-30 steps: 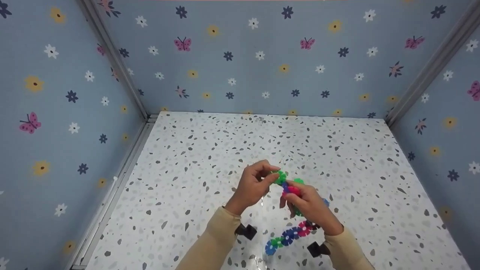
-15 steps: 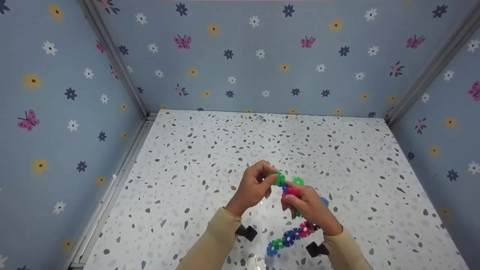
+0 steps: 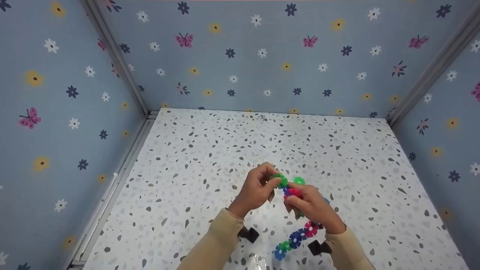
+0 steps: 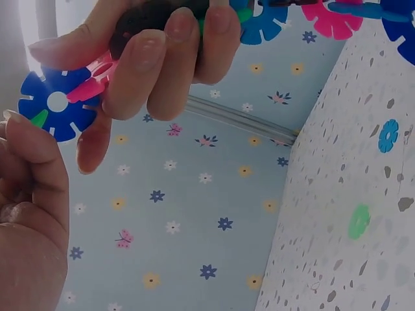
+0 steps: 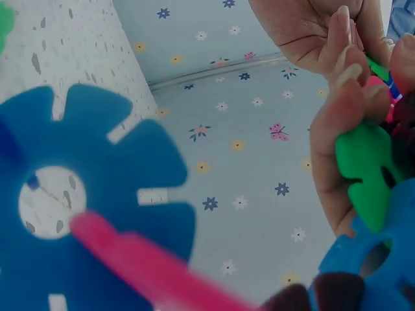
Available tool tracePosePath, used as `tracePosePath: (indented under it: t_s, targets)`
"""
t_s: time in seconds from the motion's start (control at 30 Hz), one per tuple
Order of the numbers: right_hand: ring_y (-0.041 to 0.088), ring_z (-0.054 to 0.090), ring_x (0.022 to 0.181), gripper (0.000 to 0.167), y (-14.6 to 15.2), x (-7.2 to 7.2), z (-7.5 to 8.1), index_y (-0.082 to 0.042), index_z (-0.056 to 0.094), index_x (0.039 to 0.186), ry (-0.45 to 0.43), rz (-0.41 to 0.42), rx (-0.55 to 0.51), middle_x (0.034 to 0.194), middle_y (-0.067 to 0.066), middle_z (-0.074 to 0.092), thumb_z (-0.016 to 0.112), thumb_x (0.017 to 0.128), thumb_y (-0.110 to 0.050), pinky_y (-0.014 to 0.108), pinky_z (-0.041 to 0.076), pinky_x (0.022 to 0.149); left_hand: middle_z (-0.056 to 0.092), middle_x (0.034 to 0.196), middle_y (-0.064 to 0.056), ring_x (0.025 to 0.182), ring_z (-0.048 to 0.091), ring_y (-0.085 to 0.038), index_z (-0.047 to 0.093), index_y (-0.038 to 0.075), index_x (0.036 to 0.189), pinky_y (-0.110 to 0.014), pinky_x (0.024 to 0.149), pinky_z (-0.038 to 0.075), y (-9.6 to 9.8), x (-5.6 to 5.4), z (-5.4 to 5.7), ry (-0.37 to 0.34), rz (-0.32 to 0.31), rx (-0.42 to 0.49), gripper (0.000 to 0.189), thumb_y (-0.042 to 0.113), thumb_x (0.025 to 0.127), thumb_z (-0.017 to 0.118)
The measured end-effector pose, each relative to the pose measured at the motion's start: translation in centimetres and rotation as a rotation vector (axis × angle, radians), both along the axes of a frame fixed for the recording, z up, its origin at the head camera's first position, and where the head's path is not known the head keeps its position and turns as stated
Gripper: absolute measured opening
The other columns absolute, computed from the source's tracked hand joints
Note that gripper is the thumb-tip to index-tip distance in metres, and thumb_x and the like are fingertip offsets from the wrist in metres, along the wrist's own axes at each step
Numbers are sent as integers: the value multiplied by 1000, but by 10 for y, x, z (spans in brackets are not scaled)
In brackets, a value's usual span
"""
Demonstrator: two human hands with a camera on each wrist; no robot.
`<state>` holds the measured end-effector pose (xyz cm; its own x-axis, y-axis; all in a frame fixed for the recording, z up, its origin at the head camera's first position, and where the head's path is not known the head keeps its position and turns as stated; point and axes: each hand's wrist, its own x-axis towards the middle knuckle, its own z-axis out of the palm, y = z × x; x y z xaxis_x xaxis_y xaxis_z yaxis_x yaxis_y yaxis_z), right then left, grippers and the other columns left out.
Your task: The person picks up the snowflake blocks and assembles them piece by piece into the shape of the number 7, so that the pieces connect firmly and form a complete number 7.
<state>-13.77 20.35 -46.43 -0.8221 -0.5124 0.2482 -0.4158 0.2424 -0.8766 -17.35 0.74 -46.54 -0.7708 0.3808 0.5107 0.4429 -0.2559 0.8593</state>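
Note:
In the head view my left hand (image 3: 258,185) pinches a green notched flower disc (image 3: 282,180) between thumb and fingers. Right beside it, my right hand (image 3: 313,202) grips a chain of interlocking flower discs near its pink disc (image 3: 294,192). A dark blue disc (image 4: 39,91) links the green and pink ones in the left wrist view. The chain's other end hangs below the right hand, with a pink disc (image 3: 311,229), dark blue discs (image 3: 295,239) and a light blue disc (image 3: 279,253). Right-hand fingers cover the chain's middle.
A loose green disc (image 3: 299,180) lies on the speckled white table (image 3: 225,142) just beyond the right hand. A loose blue disc (image 4: 388,136) lies near it in the left wrist view. Flower-patterned panels (image 3: 247,56) enclose the table's back and sides.
The green disc has tilted in the left fingers, and both hands have shifted slightly down and right. The hanging chain's end has swung a little to the right. Both grips stay the same.

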Motion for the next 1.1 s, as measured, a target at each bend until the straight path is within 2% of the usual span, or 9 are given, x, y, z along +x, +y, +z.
tracePosePath:
  t_s: [0.07,0.13,0.27,0.47,0.6,0.67,0.77,0.97,1.1]
  targets:
    - [32,51,44,19,2,-5,-6,1,61,109,14,1,-10,66,16,59,52,96,11,37,49,39,58,79,-16,48,44,-10,58,8,95,-23,40,39,0,-5,2,1,-2,-10,13,-5,96,57]
    - [29,52,44,17,3,-7,-9,-1,61,111,-14,-7,-16,67,12,61,53,98,7,36,50,40,59,79,-13,49,45,-10,60,7,96,-23,41,39,1,-9,1,-5,2,-26,11,-4,96,58]
    - [27,56,49,20,11,-11,-16,-1,59,121,-139,-33,-32,71,11,63,53,102,-4,37,53,45,63,83,-10,52,47,-11,64,1,103,-23,44,42,6,-17,-6,-58,6,-69,7,4,98,59]
    - [28,60,53,21,24,-14,-23,3,57,119,-236,-60,-67,74,18,62,51,104,-11,44,55,50,56,74,-22,53,47,-20,61,-7,116,-27,48,46,15,-26,-21,-185,-25,-56,24,8,106,44]
    - [27,60,54,23,32,-14,-22,2,58,121,-262,-94,-74,75,20,61,51,105,-13,45,56,51,55,81,-31,55,46,-22,61,-7,112,-27,49,45,20,-35,-31,-240,5,-88,21,4,104,46]
    - [25,60,56,24,36,-14,-21,2,58,120,-265,-112,-67,75,19,61,52,104,-15,42,57,53,57,88,-32,56,46,-20,63,-5,110,-27,50,44,23,-40,-37,-258,22,-120,18,4,103,49]
    - [24,60,58,27,40,-15,-19,2,57,123,-263,-135,-70,75,18,61,53,104,-17,40,57,54,59,90,-28,57,47,-15,65,-2,109,-25,49,44,28,-48,-49,-279,39,-154,17,7,103,51]
    - [26,61,58,39,47,-17,-14,6,53,133,-275,-155,-72,76,18,59,54,104,-20,39,57,56,62,85,-10,58,51,-12,66,-2,107,-23,49,45,38,-63,-72,-306,85,-235,19,13,101,56]
    - [27,61,59,38,50,-18,-11,8,53,130,-278,-164,-74,76,20,59,54,104,-20,39,57,56,62,88,-3,60,55,-12,67,2,104,-24,49,46,45,-72,-84,-335,107,-296,15,14,98,59]
